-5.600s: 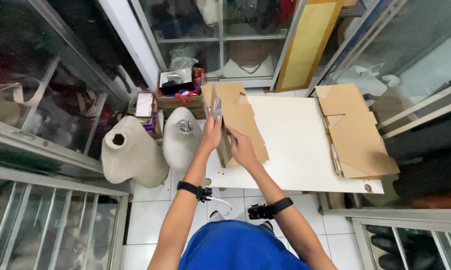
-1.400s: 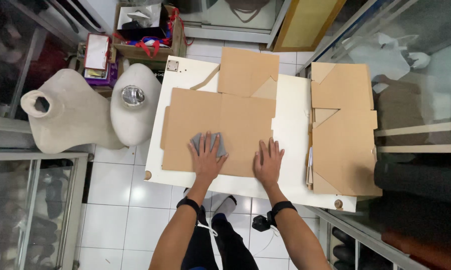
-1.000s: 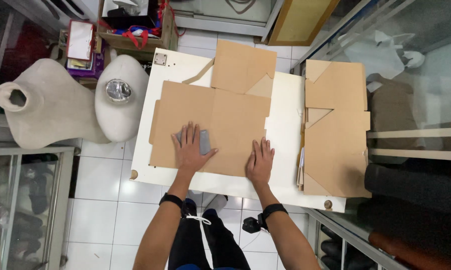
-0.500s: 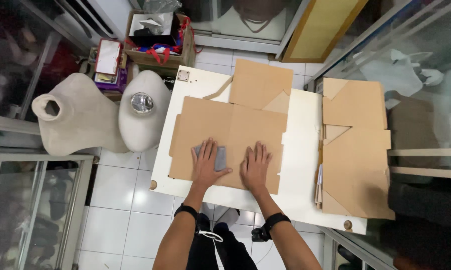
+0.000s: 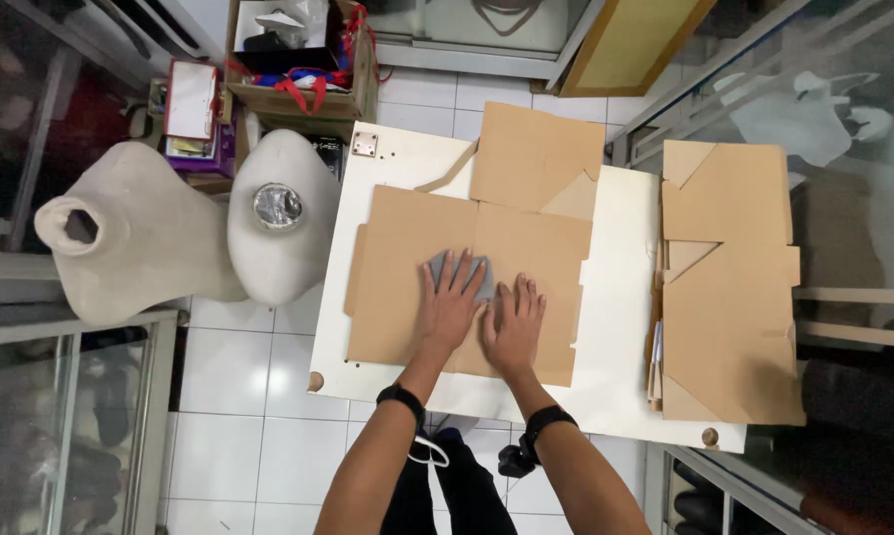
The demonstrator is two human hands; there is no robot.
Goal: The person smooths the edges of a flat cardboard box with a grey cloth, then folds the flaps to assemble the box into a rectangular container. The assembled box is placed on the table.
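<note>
A flattened brown cardboard box (image 5: 397, 277) lies spread on the white table (image 5: 615, 327). My left hand (image 5: 451, 307) presses flat on its middle, fingers apart, over a small grey rectangular object (image 5: 476, 279) that shows between the fingers. My right hand (image 5: 514, 325) lies flat on the cardboard just to the right of it, almost touching the left hand. Both wrists wear black bands.
A stack of more flattened cardboard (image 5: 729, 297) lies at the table's right end. Two pale mannequin torsos (image 5: 159, 238) stand left of the table. A cardboard box of odds and ends (image 5: 298, 59) sits on the tiled floor behind. Glass cabinets line both sides.
The upright box from several seconds ago now lies flat. My right hand has slid left until it sits beside my left hand; the view has shifted slightly.
</note>
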